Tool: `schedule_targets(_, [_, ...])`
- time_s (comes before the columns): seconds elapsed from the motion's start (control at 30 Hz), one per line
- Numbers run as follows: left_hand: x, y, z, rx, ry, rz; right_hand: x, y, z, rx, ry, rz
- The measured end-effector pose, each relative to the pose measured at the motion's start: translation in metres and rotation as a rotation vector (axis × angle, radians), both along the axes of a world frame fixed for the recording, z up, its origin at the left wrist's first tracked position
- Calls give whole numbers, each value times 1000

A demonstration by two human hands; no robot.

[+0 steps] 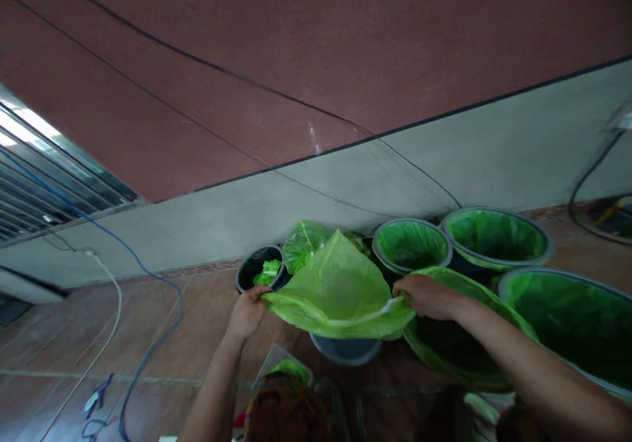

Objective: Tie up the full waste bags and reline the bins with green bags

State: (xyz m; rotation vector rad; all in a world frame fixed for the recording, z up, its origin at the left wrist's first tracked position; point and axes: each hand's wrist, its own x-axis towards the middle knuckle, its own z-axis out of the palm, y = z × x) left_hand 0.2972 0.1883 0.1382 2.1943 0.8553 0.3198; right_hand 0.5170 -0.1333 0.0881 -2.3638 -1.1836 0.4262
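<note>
A thin, see-through green bag (340, 290) is stretched between my two hands, its mouth spread wide and its middle puffed up. My left hand (248, 311) pinches the left side of the rim. On the other side, my right hand (425, 295) is closed on the rim beside a whitish strip. Beneath the bag, a grey bucket (345, 353) shows only its front part; the bag hides the rest. Just right of it stands a bin (459, 350) lined with green, partly covered by my right forearm.
Green-lined bins (412, 244) line the wall, with a large one (567, 323) at the right. A dark bucket (260, 267) holds crumpled green material beside a bulging green bag (303, 244). A blue hose (172, 323) and white cable (116, 310) cross the floor at left.
</note>
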Motion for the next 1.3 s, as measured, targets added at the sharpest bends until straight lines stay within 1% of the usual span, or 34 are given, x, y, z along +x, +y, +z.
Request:
schedule_targets(0.07, [-2,0,2,-180,-90,131,3,-1,3,-123,42,24])
schedule_targets(0.1, [-1,-4,2,-275,-174,209,5,-3,6,-139,55,6])
schedule_targets(0.17, [0,-16,0,-445,-375,356,7,-6,11,-131,116,-17])
schedule_targets(0.23, [1,-28,-2,-554,-520,471,11,-12,16,-95,208,-19])
schedule_targets(0.3, [2,-38,-5,-582,-556,529,19,-18,19,-81,246,-18])
schedule_targets(0.33, [2,-41,-7,-574,-547,538,24,-20,20,-85,225,-28])
schedule_targets(0.4, [5,-48,-10,-542,-526,525,33,-22,18,-85,112,-98])
schedule_targets(0.47, [11,-57,-12,-520,-498,467,35,-18,16,-17,-29,-210])
schedule_targets(0.5, [16,-63,-12,-525,-472,409,33,-13,16,47,-69,-246])
schedule_targets(0.53, [22,-71,-10,-540,-441,333,28,-8,17,127,-73,-242])
schedule_targets(0.57, [28,-79,-8,-563,-404,240,22,-1,19,208,-47,-204])
schedule_targets(0.63, [41,-97,1,-613,-325,35,5,14,26,356,98,-44])
schedule_targets(0.67, [46,-105,5,-641,-288,-63,-3,21,30,402,183,32])
schedule_targets(0.77, [58,-118,17,-750,-225,-293,-17,39,39,435,397,194])
schedule_targets(0.83, [61,-116,19,-822,-239,-396,-19,45,40,411,502,244])
schedule_targets(0.9, [62,-109,16,-857,-277,-444,-18,48,37,391,596,256])
schedule_targets(0.97, [62,-102,10,-846,-294,-426,-16,49,33,398,672,271])
schedule_targets(1.03, [63,-96,5,-796,-275,-380,-16,51,31,408,734,338])
schedule_targets(1.1, [64,-93,1,-736,-247,-362,-16,53,29,411,812,405])
schedule_targets(1.13, [66,-91,0,-706,-241,-367,-17,55,28,409,858,417])
schedule_targets(1.2, [68,-89,-3,-643,-242,-385,-17,58,25,397,916,394])
schedule_targets(1.23, [69,-87,-5,-607,-239,-395,-17,59,24,386,902,367])
schedule_targets(1.3, [70,-85,-9,-512,-222,-410,-16,62,19,361,748,290])
